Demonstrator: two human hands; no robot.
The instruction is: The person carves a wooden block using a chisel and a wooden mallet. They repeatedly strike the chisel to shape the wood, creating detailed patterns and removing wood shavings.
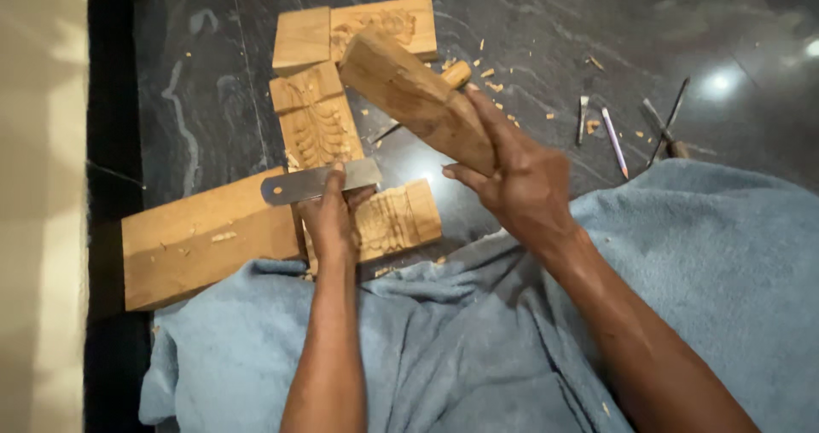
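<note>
Right hand point(520, 181) is closed around a chunky wooden mallet block point(409, 96), raised over the work; the block's long axis runs diagonally from the palm up and to the left, head end well above the carved pieces. Left hand point(331, 220) has its fingers wrapped on a flat steel blade point(317, 182), broad and pale grey with a small hole near its left end, lying roughly crosswise, tilted slightly up to the right. Blade sits directly below-left of the mallet head, so the left hand is the nearer one to the carved wood. Under the blade: a carved panel point(317, 122) with leaf-like relief, long axis near vertical in view, and a second carved block point(397, 220) just right of the left hand, touching it. A plain timber plank point(200, 237) lies to the left, smooth, unworked faces. Another carved piece point(358, 28) at top. Floor is dark polished stone point(213, 75), littered with pale chips. Slim chisels point(614, 139) lie well apart to the right. Blue towel point(478, 348) covers the lap, nubby texture.
</note>
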